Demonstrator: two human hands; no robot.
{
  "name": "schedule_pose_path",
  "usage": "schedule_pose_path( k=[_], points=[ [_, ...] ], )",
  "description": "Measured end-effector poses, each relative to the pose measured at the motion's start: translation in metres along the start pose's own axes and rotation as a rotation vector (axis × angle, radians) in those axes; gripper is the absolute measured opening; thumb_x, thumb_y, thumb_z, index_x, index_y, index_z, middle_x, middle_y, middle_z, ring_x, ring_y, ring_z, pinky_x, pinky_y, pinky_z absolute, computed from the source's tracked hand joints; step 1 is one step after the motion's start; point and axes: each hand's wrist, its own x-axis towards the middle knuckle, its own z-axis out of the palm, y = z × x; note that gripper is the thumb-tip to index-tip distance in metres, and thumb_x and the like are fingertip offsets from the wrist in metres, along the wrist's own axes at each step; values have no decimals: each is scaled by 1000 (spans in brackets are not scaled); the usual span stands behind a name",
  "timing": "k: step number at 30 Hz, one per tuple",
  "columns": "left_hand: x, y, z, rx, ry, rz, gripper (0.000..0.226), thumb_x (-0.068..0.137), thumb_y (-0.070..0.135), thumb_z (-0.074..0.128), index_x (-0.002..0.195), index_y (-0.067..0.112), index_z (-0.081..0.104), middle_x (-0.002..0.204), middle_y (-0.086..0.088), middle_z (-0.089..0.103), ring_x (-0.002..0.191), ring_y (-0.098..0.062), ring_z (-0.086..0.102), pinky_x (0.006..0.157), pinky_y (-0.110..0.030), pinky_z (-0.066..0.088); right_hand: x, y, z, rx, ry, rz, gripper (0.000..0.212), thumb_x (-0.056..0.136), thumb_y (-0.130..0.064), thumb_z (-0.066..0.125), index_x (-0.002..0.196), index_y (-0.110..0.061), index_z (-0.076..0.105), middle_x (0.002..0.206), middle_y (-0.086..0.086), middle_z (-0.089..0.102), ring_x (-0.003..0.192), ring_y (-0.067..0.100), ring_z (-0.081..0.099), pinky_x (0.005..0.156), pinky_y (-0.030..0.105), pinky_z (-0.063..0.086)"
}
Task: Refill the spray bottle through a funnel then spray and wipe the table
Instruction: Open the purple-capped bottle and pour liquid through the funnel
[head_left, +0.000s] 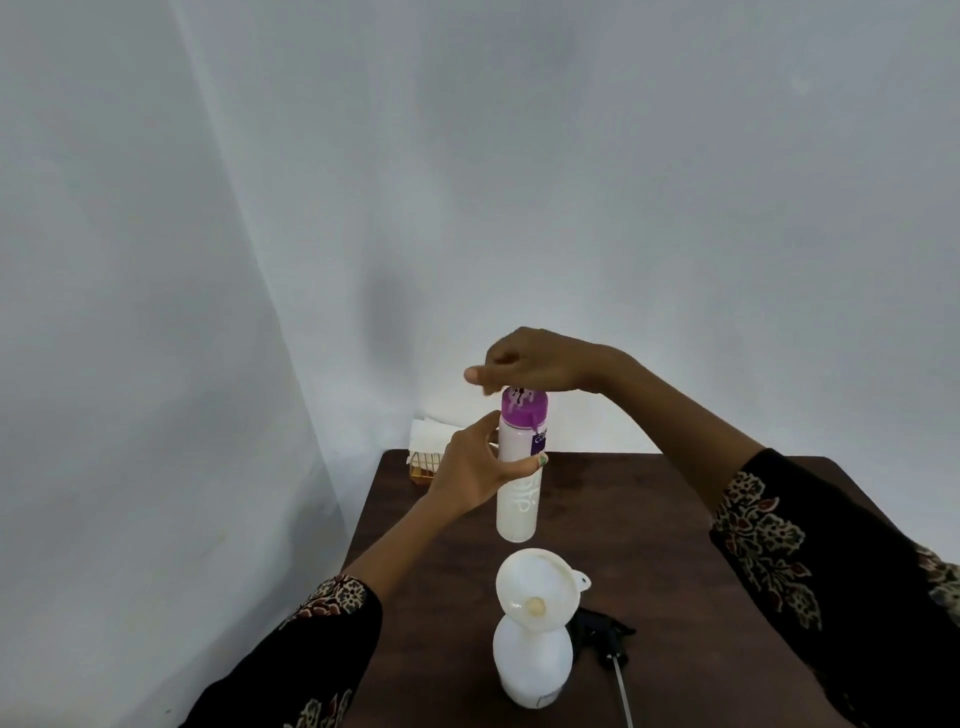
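Observation:
My left hand (475, 467) grips a tall white refill bottle (519, 499) with a purple top, held upright above the table. My right hand (530, 364) sits on top of the bottle with fingers curled over its cap, which is hidden under them. Below stands the white spray bottle (532, 665) near the front of the dark wooden table (649, 519), with a white funnel (537, 587) seated in its neck. The black spray head (597, 631) with its dip tube lies on the table just right of the spray bottle.
A small wire holder with white paper napkins (431, 447) stands at the table's far left corner. Pale walls meet in a corner behind the table. The table's left edge runs close to the wall.

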Motion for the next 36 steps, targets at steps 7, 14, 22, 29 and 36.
schedule_pose_path(
  k=[7, 14, 22, 29, 36],
  points=[
    [-5, -3, -3, 18, 3, 2, 61, 75, 36, 76, 127, 17, 51, 123, -5, 64, 96, -15, 61, 85, -24, 51, 1, 4, 18, -377, -151, 209, 36, 93, -39, 49, 115, -11, 51, 104, 11, 60, 73, 23, 60, 59, 27, 46],
    [-5, -5, 0, 38, -7, 30, 64, 75, 39, 76, 130, 18, 49, 123, -2, 64, 103, -19, 64, 88, -28, 55, -6, 0, 7, -174, -181, 31, 39, 83, -41, 67, 116, -22, 59, 125, 1, 50, 115, 23, 51, 91, 34, 50],
    [-6, -6, 2, 33, -15, -4, 62, 74, 39, 77, 126, 16, 52, 123, -4, 65, 102, -21, 64, 87, -28, 53, -6, 1, 17, -451, -118, 284, 40, 93, -48, 46, 100, -9, 55, 82, 6, 59, 62, 19, 58, 57, 26, 46],
    [-8, -8, 3, 34, -17, 23, 67, 73, 44, 76, 128, 17, 50, 121, -1, 64, 104, -19, 65, 88, -29, 56, -8, -5, 11, -347, -205, 186, 64, 87, -59, 49, 141, -27, 35, 138, 9, 39, 115, 29, 51, 90, 35, 47],
    [-9, -4, 4, 33, -49, 19, 64, 74, 37, 78, 127, 16, 51, 120, -3, 66, 98, -17, 64, 85, -26, 53, -6, 1, 22, -381, -196, 331, 35, 95, -40, 46, 101, -8, 57, 90, 13, 62, 61, 23, 62, 62, 29, 53]
  ],
)
